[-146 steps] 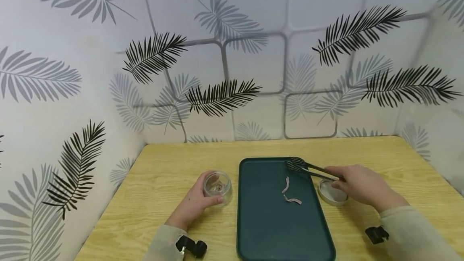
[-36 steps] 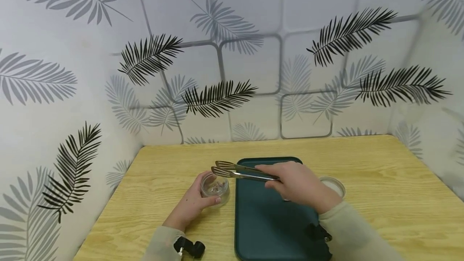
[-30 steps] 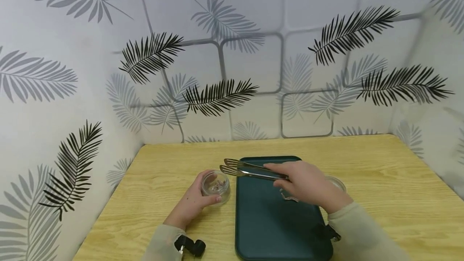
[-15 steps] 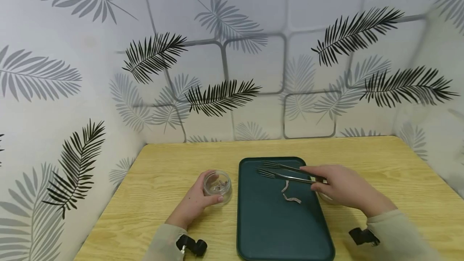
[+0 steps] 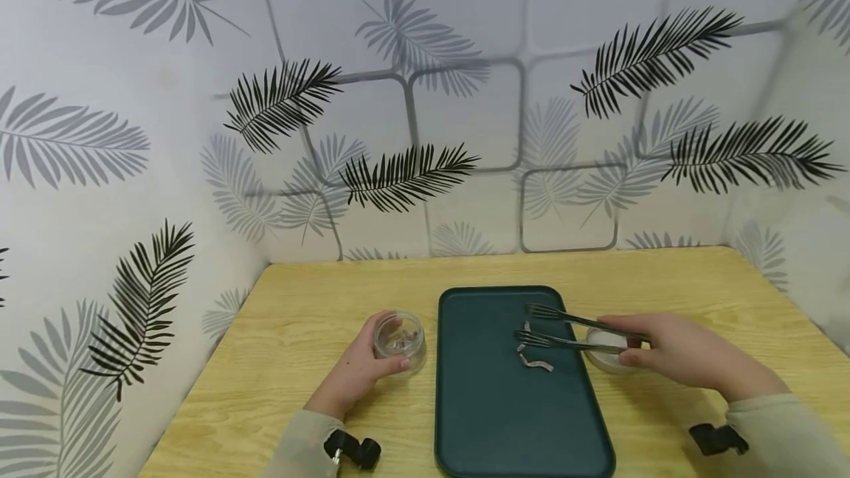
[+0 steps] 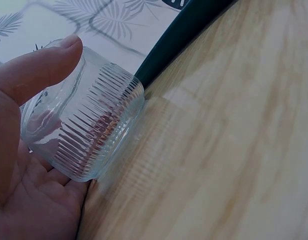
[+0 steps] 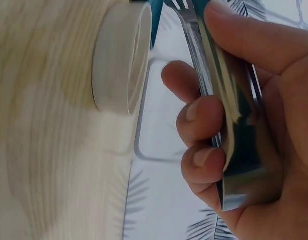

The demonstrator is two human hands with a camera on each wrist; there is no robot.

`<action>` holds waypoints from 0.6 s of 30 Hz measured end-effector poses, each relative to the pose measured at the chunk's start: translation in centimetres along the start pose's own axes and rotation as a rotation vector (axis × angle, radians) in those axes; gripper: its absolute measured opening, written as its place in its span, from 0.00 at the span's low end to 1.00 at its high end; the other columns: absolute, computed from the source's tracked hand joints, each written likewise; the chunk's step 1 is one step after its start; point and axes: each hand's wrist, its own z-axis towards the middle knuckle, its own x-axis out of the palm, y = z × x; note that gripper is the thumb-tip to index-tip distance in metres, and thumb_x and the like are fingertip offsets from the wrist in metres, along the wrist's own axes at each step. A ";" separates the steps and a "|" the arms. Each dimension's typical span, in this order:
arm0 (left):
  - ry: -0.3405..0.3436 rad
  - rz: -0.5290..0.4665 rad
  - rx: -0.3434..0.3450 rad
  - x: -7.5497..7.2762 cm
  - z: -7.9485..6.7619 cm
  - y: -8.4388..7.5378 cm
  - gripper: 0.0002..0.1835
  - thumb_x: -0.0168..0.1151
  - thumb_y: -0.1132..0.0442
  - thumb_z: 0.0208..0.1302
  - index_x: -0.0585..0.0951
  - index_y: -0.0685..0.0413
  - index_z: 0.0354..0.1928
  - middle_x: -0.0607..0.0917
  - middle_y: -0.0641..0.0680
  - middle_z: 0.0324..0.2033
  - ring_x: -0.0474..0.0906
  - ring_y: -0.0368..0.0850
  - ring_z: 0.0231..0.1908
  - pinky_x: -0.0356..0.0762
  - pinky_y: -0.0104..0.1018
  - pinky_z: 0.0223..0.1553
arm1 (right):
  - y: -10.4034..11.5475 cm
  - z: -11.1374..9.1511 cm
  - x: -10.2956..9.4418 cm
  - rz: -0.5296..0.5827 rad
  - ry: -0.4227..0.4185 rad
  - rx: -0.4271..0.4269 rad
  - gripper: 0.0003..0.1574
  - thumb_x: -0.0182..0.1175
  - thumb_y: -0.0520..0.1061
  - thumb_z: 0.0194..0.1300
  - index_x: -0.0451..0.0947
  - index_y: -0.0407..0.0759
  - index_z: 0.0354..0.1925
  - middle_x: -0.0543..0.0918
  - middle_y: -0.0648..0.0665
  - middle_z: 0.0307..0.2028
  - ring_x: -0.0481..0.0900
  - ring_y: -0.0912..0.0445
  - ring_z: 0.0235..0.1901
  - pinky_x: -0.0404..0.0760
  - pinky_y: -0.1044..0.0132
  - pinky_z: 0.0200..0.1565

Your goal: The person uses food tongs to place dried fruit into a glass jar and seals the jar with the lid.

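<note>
My left hand [image 5: 355, 371] holds a small clear glass jar [image 5: 413, 361] on the table, left of a dark green tray [image 5: 518, 426]. Thin pale strips lie inside the jar; its ribbed side [image 6: 96, 117] shows in the left wrist view. My right hand [image 5: 687, 352] grips metal tongs [image 5: 571, 344], fingers and thumb wrapped round the handle [image 6: 69, 55]. The slotted ends of the tongs stand apart over the tray's upper right. One curved pale strip [image 5: 536, 364] lies below them on the tray, and a second strip [image 5: 521, 350] is partly hidden behind the tongs.
A round, shallow, whitish lid [image 5: 606, 361] sits on the wooden table [image 5: 312, 301] right of the tray, partly beneath the right hand and tongs. Behind the table rises a wall [image 5: 465, 124] with leaf patterns.
The tongs went from the tray's right side to beside the jar, then back right over the strips. The jar shows more strips than at first. My left hand keeps its hold.
</note>
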 end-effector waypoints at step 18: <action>0.002 0.019 0.003 -0.1 0.0 -0.1 0.45 0.75 0.58 0.61 0.60 0.45 0.76 0.68 0.55 0.71 0.67 0.55 0.67 0.62 0.53 0.65 | -0.1 1.4 0.1 -0.040 0.007 0.005 0.34 0.68 0.52 0.66 0.75 0.52 0.69 0.84 0.47 0.54 0.81 0.52 0.47 0.77 0.52 0.42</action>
